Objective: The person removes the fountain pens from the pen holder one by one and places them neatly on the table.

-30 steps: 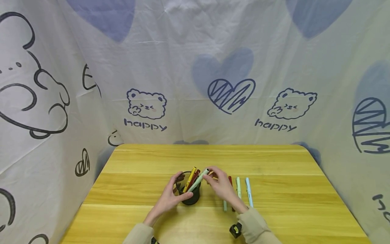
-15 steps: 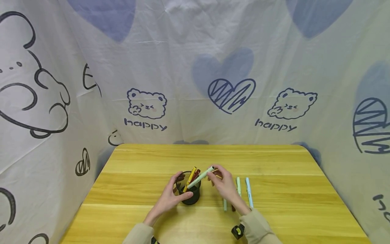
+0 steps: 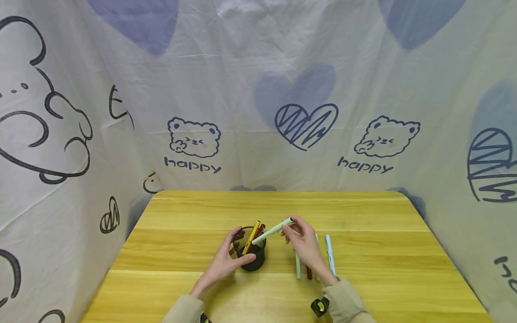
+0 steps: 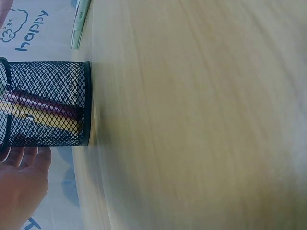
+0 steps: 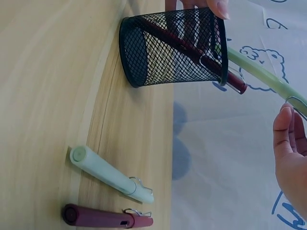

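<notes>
My left hand (image 3: 227,256) grips a black mesh pen cup (image 3: 253,262), thumb on the near side and fingers round the far side. A yellow pen (image 3: 251,237) and a dark red pen (image 5: 192,52) lean inside it. Between thumb and fingers, my right hand (image 3: 304,242) pinches a pale green pen (image 3: 271,231) near its upper end. That pen slants, its lower end at the cup's mouth. In the left wrist view, the dark red and yellow pens show through the mesh (image 4: 48,76).
Right of the cup, another pale green pen (image 3: 298,267), a dark red pen (image 3: 309,272) and a light blue pen (image 3: 330,251) lie on the wooden table (image 3: 375,269). My right hand mostly covers one more pen there. A printed cloth (image 3: 242,148) hangs behind the table.
My right hand has moved to the right, drawing the pale green pen's upper end along and tilting it flatter. My left hand stays on the cup.
</notes>
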The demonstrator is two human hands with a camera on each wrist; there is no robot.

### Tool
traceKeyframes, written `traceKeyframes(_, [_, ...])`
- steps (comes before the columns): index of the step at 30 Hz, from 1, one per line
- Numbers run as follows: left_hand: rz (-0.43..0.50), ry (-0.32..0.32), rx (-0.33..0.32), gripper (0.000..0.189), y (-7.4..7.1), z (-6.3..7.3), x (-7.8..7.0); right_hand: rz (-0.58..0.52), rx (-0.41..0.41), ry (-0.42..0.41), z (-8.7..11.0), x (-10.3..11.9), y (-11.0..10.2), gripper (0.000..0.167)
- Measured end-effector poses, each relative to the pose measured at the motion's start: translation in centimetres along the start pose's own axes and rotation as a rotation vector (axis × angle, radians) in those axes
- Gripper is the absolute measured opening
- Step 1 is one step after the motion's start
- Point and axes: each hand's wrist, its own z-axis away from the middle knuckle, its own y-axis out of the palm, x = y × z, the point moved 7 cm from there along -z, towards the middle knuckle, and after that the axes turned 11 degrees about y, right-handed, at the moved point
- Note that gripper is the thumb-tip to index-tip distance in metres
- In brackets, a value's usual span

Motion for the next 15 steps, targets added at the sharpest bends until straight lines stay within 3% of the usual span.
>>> traceKeyframes(15, [0.005,-0.015,-0.005,0.087,-0.1,0.1,-0.1,-0.117,-0.023,-0.135,0.8,1.1,-1.8,0.023])
